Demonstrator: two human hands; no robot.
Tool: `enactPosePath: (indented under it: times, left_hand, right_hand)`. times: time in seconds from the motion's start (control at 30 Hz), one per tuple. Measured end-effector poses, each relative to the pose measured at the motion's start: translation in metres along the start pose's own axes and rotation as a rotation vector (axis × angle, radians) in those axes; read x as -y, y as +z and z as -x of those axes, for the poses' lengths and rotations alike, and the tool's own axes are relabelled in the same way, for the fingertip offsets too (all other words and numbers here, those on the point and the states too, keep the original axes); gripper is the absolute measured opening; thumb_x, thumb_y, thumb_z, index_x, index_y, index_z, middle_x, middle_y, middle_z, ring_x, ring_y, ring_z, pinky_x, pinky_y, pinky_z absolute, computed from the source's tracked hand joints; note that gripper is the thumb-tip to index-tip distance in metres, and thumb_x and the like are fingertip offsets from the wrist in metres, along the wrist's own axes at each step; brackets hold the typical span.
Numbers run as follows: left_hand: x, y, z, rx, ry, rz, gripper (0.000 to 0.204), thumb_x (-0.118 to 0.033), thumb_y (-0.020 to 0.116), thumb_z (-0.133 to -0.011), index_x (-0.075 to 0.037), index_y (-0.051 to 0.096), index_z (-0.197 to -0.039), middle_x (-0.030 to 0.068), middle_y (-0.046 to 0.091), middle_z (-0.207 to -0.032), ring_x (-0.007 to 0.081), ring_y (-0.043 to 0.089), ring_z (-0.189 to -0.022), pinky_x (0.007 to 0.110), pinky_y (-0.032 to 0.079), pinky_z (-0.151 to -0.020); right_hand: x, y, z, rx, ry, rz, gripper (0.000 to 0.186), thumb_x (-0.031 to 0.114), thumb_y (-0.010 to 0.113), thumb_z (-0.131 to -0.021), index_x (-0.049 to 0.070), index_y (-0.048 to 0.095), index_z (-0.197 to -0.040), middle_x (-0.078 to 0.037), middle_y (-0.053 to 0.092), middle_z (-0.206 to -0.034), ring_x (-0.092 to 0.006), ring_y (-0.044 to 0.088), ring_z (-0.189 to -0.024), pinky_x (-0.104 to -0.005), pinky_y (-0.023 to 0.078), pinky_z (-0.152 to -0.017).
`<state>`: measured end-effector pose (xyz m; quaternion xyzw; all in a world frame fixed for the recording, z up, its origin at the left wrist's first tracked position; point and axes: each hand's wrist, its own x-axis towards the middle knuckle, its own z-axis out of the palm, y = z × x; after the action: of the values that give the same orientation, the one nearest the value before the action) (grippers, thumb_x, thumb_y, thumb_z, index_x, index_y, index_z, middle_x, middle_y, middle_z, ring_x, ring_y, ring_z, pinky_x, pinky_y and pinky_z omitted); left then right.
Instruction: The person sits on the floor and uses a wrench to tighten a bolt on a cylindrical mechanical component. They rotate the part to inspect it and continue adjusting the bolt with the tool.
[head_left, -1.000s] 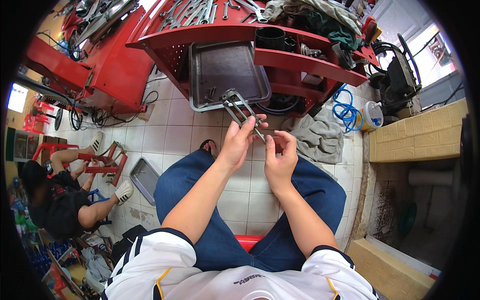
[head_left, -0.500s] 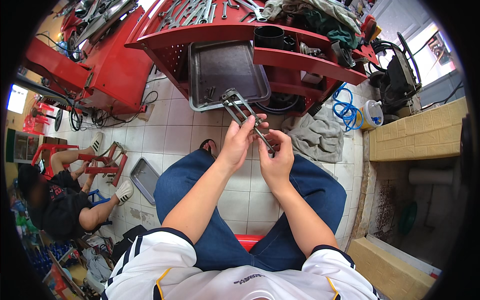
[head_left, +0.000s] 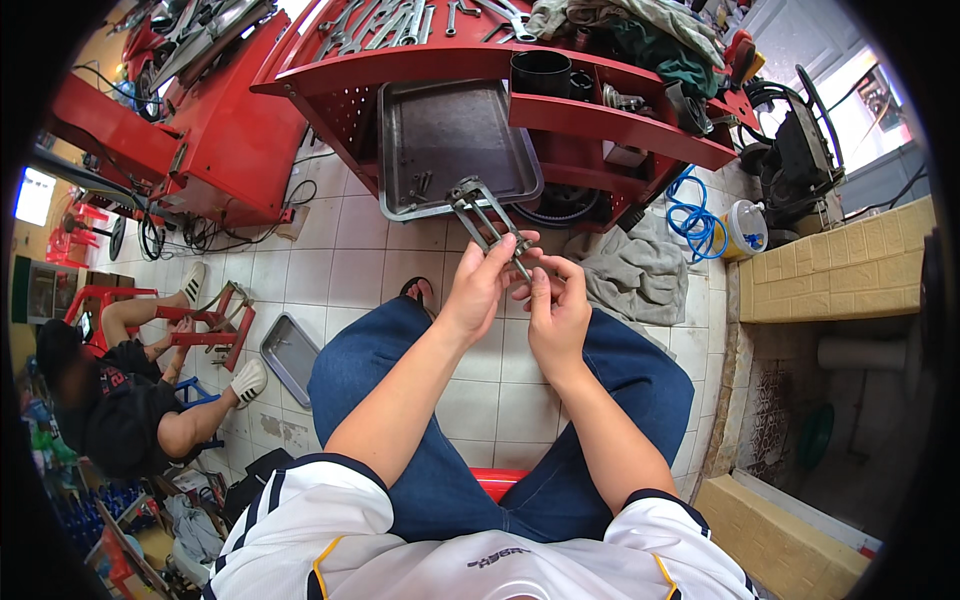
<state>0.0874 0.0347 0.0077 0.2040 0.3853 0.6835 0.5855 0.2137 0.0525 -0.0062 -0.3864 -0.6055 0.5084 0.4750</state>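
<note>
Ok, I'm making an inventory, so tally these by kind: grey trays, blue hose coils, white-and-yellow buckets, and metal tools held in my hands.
Grey trays: 2
Blue hose coil: 1
White-and-yellow bucket: 1
Held metal tool: 1
Total: 5

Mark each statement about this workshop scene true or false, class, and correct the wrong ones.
1. The left hand grips a metal tool. True.
2. The right hand rests on the grey cloth. False: the right hand is at the lower end of the metal tool.
3. Wrenches lie on the red cart. True.
4. The blue hose is stretched out straight. False: the blue hose is coiled on the floor.
5. A few small metal pieces lie in the large tray. True.
</note>
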Motion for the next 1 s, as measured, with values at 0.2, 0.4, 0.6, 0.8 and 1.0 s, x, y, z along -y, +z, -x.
enactPosePath:
  times: [0.2, 0.4, 0.6, 0.8, 1.0]
  left_hand:
    - [0.002, -0.003, -0.001, 0.003, -0.02, 0.0, 0.031, -0.03, 0.054, -0.105, -0.006, 0.052, -0.125, 0.0109, 0.063, -0.127, 0.0178, 0.062, -0.11, 0.034, 0.053, -0.087]
    - [0.001, -0.005, -0.004, -0.014, 0.013, 0.007, 0.035, -0.03, 0.055, -0.104, -0.006, 0.048, -0.128, 0.0118, 0.061, -0.127, 0.0188, 0.062, -0.111, 0.037, 0.053, -0.091]
    - [-0.003, -0.001, -0.001, -0.007, 0.013, 0.002, 0.034, -0.031, 0.056, -0.104, -0.007, 0.048, -0.128, 0.0112, 0.061, -0.128, 0.0183, 0.062, -0.112, 0.036, 0.052, -0.091]
    - [0.0, -0.002, -0.002, -0.006, 0.008, -0.008, 0.033, -0.03, 0.056, -0.104, -0.008, 0.049, -0.127, 0.0103, 0.061, -0.128, 0.0175, 0.062, -0.111, 0.034, 0.052, -0.085]
    - [0.005, -0.01, -0.002, 0.037, -0.057, 0.01, 0.031, -0.031, 0.054, -0.105, -0.007, 0.051, -0.126, 0.0102, 0.063, -0.126, 0.0176, 0.063, -0.109, 0.034, 0.052, -0.086]
  right_hand:
    - [0.005, -0.004, -0.007, 0.032, 0.281, -0.258, 0.027, 0.015, 0.063, -0.101, 0.003, 0.054, -0.123, -0.008, 0.072, -0.091, -0.0106, 0.066, -0.072, -0.0228, 0.05, -0.059]
    - [0.003, -0.002, -0.005, -0.01, -0.187, 0.258, 0.042, 0.007, 0.078, -0.086, 0.005, 0.056, -0.122, -0.005, 0.067, -0.101, -0.0096, 0.059, -0.071, -0.0228, 0.047, -0.059]
    - [0.0, -0.002, -0.002, -0.045, -0.255, 0.34, 0.037, 0.004, 0.077, -0.088, 0.004, 0.058, -0.119, -0.006, 0.07, -0.093, -0.0094, 0.061, -0.071, -0.0228, 0.048, -0.061]
    - [-0.004, -0.001, -0.003, -0.031, -0.202, 0.173, 0.024, 0.007, 0.069, -0.097, 0.003, 0.057, -0.117, -0.01, 0.072, -0.093, -0.0113, 0.069, -0.076, -0.0225, 0.051, -0.063]
    - [0.011, -0.004, -0.005, 0.032, 0.194, -0.103, 0.018, 0.009, 0.058, -0.103, 0.001, 0.056, -0.119, -0.013, 0.074, -0.096, -0.0152, 0.072, -0.076, -0.0246, 0.055, -0.064]
